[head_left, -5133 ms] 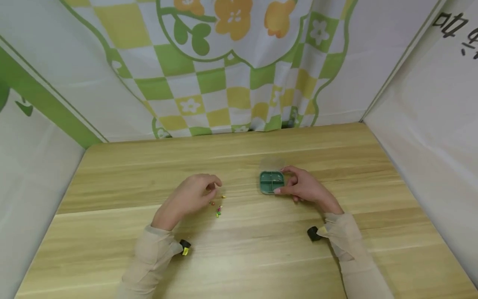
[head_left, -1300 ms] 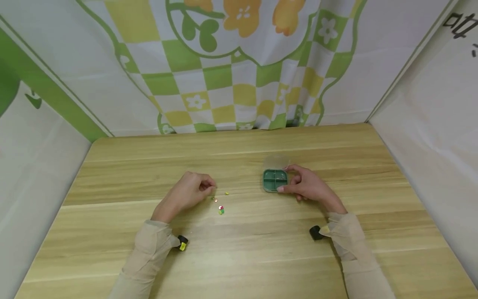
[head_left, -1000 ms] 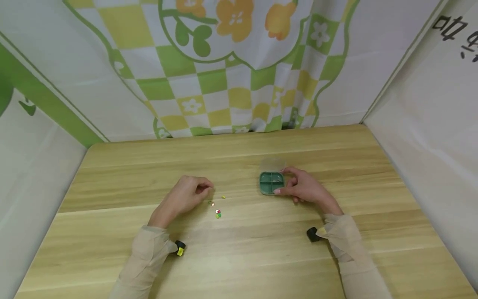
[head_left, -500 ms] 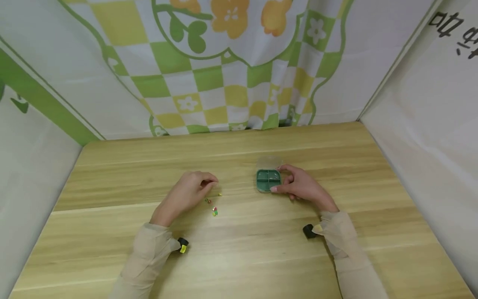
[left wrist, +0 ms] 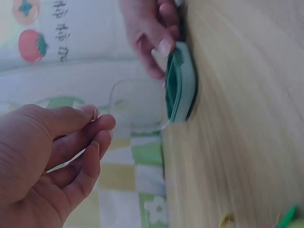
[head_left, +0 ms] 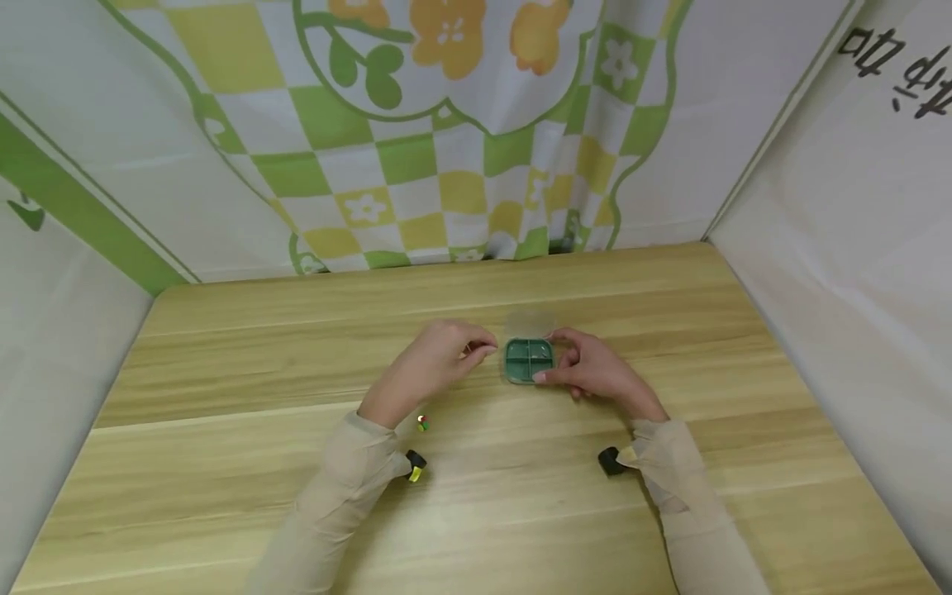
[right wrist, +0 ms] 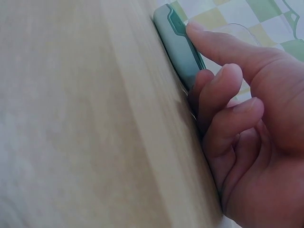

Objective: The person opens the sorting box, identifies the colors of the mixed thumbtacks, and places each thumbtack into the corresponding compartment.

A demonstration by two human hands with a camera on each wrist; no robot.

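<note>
Green box (head_left: 529,360): on table (head_left: 521,504), clear lid (head_left: 530,323) open.
Right hand (head_left: 597,368): grips box's right side; I should hold it steady.
Left hand (head_left: 437,354): fingertips together just left of box, can't tell if loaded; I'd go low over one compartment.
Colourful bits (head_left: 423,424): on table, nearer me.

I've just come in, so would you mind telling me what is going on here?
Someone is working at a wooden table. Their right hand holds a green four-compartment box, its clear lid open. The left hand hovers beside the box, drawn into a pinch; I cannot tell whether it holds anything. A few small colourful pieces lie on the table.
</note>
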